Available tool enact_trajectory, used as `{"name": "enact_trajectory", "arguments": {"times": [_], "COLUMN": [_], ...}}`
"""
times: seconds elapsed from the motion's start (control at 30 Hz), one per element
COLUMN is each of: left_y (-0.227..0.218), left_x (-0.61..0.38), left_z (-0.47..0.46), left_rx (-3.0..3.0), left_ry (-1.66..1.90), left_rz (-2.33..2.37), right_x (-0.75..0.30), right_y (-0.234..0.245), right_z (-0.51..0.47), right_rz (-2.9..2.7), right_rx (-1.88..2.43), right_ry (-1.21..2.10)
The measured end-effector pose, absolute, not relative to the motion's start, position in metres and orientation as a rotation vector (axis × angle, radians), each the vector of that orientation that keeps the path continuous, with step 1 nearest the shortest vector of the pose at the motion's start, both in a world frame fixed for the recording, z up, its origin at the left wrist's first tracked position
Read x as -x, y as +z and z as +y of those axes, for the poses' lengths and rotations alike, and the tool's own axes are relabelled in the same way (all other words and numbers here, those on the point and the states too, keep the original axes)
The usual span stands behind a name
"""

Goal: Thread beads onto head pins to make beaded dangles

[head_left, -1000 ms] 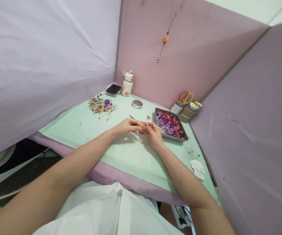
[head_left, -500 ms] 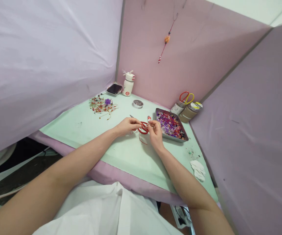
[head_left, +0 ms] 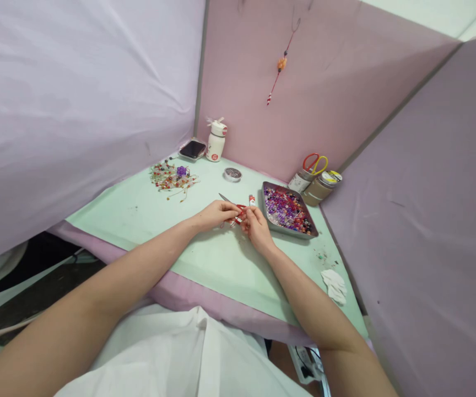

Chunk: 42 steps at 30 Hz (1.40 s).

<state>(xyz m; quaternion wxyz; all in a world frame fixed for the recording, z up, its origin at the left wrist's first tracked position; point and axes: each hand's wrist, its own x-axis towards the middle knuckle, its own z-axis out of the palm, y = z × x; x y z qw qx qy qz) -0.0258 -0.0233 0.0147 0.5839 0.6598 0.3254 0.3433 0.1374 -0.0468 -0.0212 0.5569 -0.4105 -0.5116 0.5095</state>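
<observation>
My left hand and my right hand meet over the middle of the green table, fingers pinched together on a thin red cord. The cord shows as a small red loop between the fingertips. Small red-handled scissors lie on the table just behind my hands, blade tip pointing left. A metal tray of purple, red and clear beads sits right beside my right hand.
A pile of beaded pieces lies at the back left, near a phone and a white bottle. A small round tin, jars with scissors, crumpled white tissue and a hanging beaded charm are around.
My hands have drawn closer together and the red loop between them has shrunk; the loose cord tail seen on the table before is now tucked under my hands.
</observation>
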Motion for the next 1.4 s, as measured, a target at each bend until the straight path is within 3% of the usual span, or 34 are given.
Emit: {"name": "enact_trajectory", "arguments": {"times": [0.53,0.73,1.0,1.4], "left_y": [0.013,0.007,0.003,0.007], "left_x": [0.023,0.023,0.025,0.026], "left_z": [-0.023,-0.018,-0.011,-0.01], "left_rx": [-1.378,-1.342,-1.231,-1.153], "left_ry": [0.87,0.915,1.029,1.098], "left_rz": [0.748,0.733,0.755,0.741], "right_x": [-0.139,-0.137,-0.135,-0.136], "right_y": [-0.004,-0.005,-0.016,-0.01], "right_z": [-0.059,-0.061,-0.058,-0.062], "right_rz": [-1.779,-1.787,-1.578,-1.846], "right_rx": [1.099,1.072,1.075,1.092], "right_ry": [0.387,0.397,0.684,0.558]}}
